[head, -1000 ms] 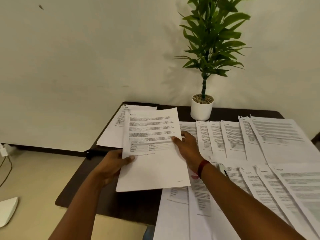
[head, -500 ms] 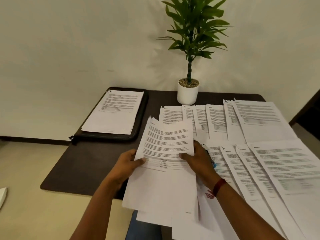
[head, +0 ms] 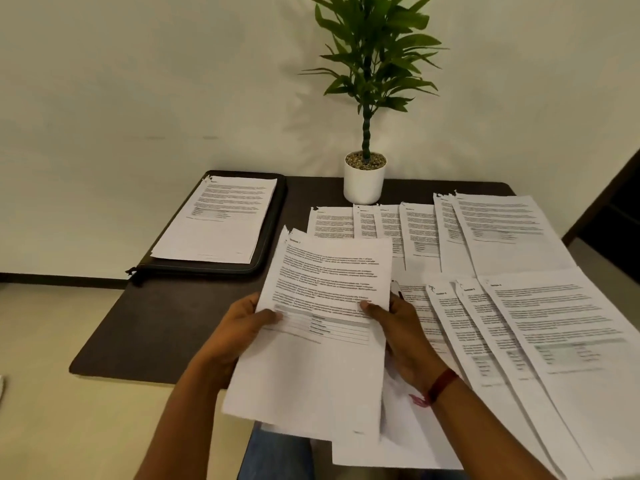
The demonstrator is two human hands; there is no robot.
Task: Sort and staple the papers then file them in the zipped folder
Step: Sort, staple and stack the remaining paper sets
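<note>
I hold a set of printed sheets (head: 322,327) up over the table's near edge. My left hand (head: 239,327) grips its left side, and my right hand (head: 398,330) grips its right side. The black zipped folder (head: 273,230) lies flat at the far left of the table, with a printed paper stack (head: 218,220) resting on top of it. Overlapping printed papers (head: 512,237) spread across the right half of the table in a far row and a near row (head: 554,341). A pen-like tip (head: 396,288) shows just above my right hand. I see no stapler.
The dark table (head: 166,323) stands against a pale wall. A potted green plant in a white pot (head: 363,181) sits at the table's back middle. Pale floor lies to the left; a dark opening is at the far right.
The held sheets came back from the far left, near the folder, toward me and the table's middle. The folder and the stack on it now show in full.
</note>
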